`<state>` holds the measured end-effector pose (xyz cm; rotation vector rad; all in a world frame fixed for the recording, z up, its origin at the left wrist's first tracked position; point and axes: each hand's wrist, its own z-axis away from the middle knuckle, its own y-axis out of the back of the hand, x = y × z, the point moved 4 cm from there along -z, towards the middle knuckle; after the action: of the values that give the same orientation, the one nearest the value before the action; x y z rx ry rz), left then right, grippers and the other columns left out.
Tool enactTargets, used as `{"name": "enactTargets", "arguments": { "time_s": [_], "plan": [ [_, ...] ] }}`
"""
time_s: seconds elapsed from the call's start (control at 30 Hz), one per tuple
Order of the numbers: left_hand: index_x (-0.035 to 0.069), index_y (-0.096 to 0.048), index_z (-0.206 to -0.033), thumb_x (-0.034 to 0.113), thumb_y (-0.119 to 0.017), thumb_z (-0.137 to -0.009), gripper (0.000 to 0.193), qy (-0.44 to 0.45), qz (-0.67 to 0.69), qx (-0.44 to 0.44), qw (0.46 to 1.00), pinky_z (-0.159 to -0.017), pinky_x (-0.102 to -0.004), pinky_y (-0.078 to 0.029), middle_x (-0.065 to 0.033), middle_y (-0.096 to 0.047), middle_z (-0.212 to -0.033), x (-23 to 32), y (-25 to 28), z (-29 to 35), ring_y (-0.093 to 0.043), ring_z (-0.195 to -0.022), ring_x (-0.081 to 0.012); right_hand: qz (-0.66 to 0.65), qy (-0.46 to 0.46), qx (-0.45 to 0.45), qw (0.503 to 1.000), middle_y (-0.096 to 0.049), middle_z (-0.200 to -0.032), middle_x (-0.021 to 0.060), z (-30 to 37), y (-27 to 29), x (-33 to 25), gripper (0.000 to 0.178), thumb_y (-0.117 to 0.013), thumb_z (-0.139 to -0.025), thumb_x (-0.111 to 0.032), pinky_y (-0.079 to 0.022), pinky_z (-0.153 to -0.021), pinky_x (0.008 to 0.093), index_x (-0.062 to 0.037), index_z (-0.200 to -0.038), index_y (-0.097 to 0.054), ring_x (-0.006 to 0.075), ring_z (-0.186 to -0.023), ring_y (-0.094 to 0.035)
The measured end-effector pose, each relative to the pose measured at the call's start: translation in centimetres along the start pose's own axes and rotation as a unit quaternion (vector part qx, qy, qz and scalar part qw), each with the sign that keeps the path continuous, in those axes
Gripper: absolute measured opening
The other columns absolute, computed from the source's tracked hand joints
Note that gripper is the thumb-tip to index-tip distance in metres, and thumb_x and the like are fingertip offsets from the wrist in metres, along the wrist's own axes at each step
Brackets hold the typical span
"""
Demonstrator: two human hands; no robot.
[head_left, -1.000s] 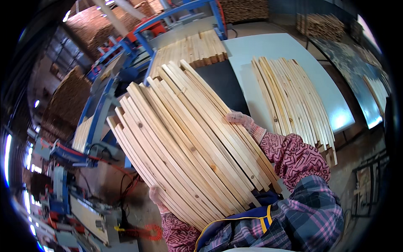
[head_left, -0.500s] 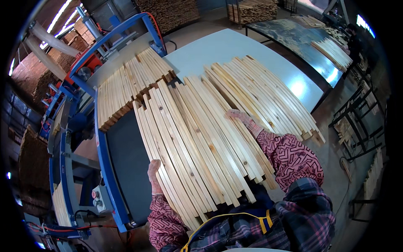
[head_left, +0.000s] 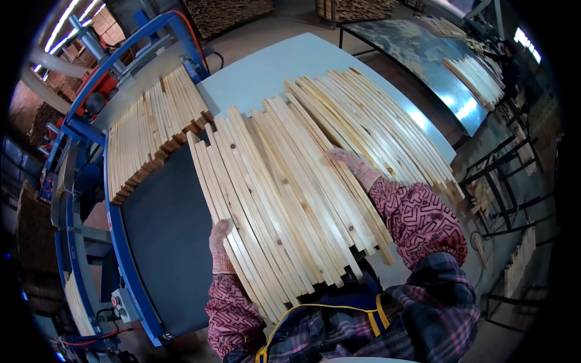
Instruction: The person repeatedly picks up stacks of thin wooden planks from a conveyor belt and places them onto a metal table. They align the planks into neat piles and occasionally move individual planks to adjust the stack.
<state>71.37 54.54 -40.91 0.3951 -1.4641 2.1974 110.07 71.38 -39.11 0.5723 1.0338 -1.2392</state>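
Between my two gloved hands lies a wide row of pale wooden strips (head_left: 284, 199), side by side, their near ends uneven and close to my body. My left hand (head_left: 220, 242) presses against the row's left edge, fingers mostly hidden under or behind the strips. At the right edge my right hand (head_left: 352, 164) grips the outer strips, its fingers curled over them. Another group of strips (head_left: 375, 124) rests on the pale table (head_left: 266, 66) just right of my right hand. A third row of strips (head_left: 157, 130) lies on the machine's dark belt at the left.
The blue-framed machine (head_left: 115, 242) with its dark belt (head_left: 166, 242) stands to my left, a control box (head_left: 124, 304) on its side. Farther right are a metal-topped table (head_left: 405, 54) with strips, a person in dark clothes (head_left: 514, 69), and black metal racks (head_left: 502, 181).
My view has turned slightly, so the machine and its row sit farther left, with more dark belt showing. The held strips have shifted rightward away from the machine's row, both hands still on them.
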Motion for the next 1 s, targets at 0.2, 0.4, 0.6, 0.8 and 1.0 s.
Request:
{"name": "enactTargets", "arguments": {
  "time_s": [0.2,0.4,0.6,0.8,1.0],
  "plan": [
    [-0.008,-0.047,-0.131,0.033,-0.070,-0.082,0.068,-0.061,-0.090,0.017,0.994,-0.075,-0.0486,-0.062,-0.0264,-0.065,-0.110,-0.5,0.3,-0.6,-0.069,-0.090,-0.0394,-0.133,0.061,-0.045,0.988,-0.062,-0.129,0.0114,-0.9,0.6,0.9,0.039,-0.043,-0.104,-0.019,-0.040,-0.108,0.0255,0.0004,-0.136,-0.054,0.0164,-0.123,-0.056],
    [-0.003,-0.049,-0.132,0.020,-0.072,-0.083,0.059,0.022,-0.019,0.027,0.999,-0.076,-0.0501,-0.063,-0.0228,-0.065,-0.112,0.1,-4.6,1.9,-0.070,-0.092,-0.0374,0.190,0.066,0.106,0.974,-0.062,-0.129,0.0152,0.4,-1.0,-3.5,0.044,-0.053,-0.099,-0.030,-0.042,-0.105,0.0282,0.0005,-0.131,-0.058,0.0203,-0.124,-0.057],
    [-0.004,-0.046,-0.135,0.024,-0.076,-0.081,0.068,-0.007,-0.051,0.057,0.997,-0.074,-0.0489,-0.063,-0.0230,-0.064,-0.114,0.6,-5.2,1.8,-0.069,-0.093,-0.0376,0.574,0.121,0.178,0.790,-0.063,-0.128,0.0186,6.6,-4.5,-10.4,0.047,-0.059,-0.094,-0.033,-0.045,-0.103,0.0330,0.0000,-0.128,-0.060,0.0293,-0.120,-0.059],
    [-0.005,-0.048,-0.132,0.031,-0.070,-0.081,0.066,-0.035,-0.074,0.047,0.996,-0.076,-0.0490,-0.062,-0.0249,-0.064,-0.113,0.3,-5.4,1.1,-0.069,-0.093,-0.0391,0.453,0.268,0.378,0.762,-0.053,-0.142,0.0133,8.8,10.7,-16.7,0.057,-0.053,-0.097,-0.041,-0.040,-0.107,0.0383,-0.0036,-0.140,-0.047,0.0287,-0.129,-0.051],
    [-0.005,-0.045,-0.135,0.027,-0.063,-0.086,0.061,-0.083,-0.075,0.041,0.993,-0.079,-0.0481,-0.062,-0.0265,-0.062,-0.118,-1.6,-6.2,-2.1,-0.068,-0.095,-0.0397,0.614,-0.062,0.365,0.697,-0.061,-0.127,0.0209,3.4,27.5,-12.3,0.076,-0.039,-0.093,-0.066,-0.040,-0.105,0.0437,-0.0032,-0.132,-0.057,0.0358,-0.126,-0.053]
  ]
}}
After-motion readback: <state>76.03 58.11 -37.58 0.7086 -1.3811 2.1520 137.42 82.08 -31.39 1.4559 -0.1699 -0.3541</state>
